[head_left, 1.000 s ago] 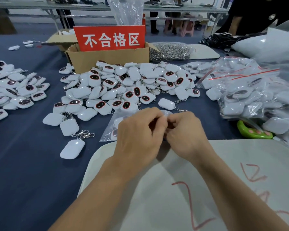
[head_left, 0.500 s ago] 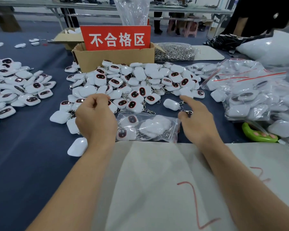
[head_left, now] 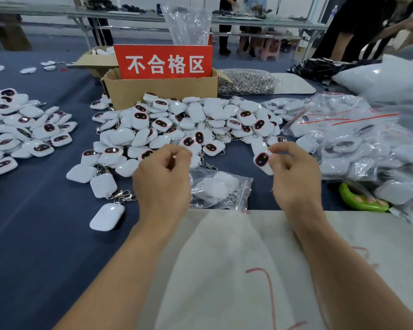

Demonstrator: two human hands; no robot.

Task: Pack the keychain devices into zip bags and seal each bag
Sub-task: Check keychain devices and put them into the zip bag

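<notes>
Keychain devices (head_left: 196, 120) are lying heaped on the table (head_left: 34, 234), right hand (head_left: 296, 182) is pinching one device (head_left: 262, 160) in its grip, left hand (head_left: 162, 186) is curling its grip (can't tell on what), filled zip bag (head_left: 221, 189) is lying between them, so next probably needs an empty bag.

A red sign (head_left: 163, 61) stands in a cardboard box (head_left: 160, 91) on the blue surface (head_left: 34, 234), a bag of metal clips (head_left: 247, 82) just beside it. White cloth (head_left: 224, 270) with red marks covers the near edge.

White keychain devices (head_left: 188, 125) on navy cloth (head_left: 34, 234); red sign (head_left: 163, 61).
</notes>
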